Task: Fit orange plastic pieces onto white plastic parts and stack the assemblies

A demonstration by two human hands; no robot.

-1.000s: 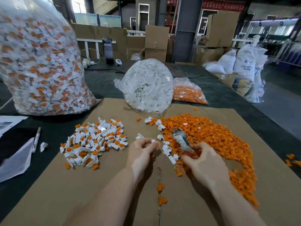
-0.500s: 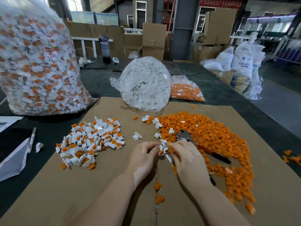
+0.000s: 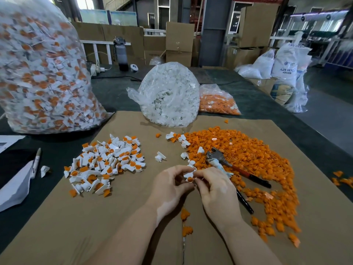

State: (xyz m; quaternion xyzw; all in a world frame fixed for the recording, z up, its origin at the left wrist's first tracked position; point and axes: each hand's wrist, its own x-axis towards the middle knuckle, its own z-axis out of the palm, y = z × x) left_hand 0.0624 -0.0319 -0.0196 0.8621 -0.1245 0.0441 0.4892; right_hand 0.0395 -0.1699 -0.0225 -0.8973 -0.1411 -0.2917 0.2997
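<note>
Item: white part (image 3: 188,175), pinched between left hand (image 3: 170,185) and right hand (image 3: 214,188) over the cardboard (image 3: 133,217), the right having laid down the pliers (image 3: 236,170) (fitting now under way, likely).

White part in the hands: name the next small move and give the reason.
Probably press the orange piece fully home. Both hands, left hand and right hand, pinch the white part together, with orange just showing beneath it, seemingly not yet seated.

On the brown cardboard (image 3: 133,217), an orange heap (image 3: 254,163) lies right of the white-and-orange pile (image 3: 107,161); the pliers (image 3: 238,173) have red-black handles.
</note>
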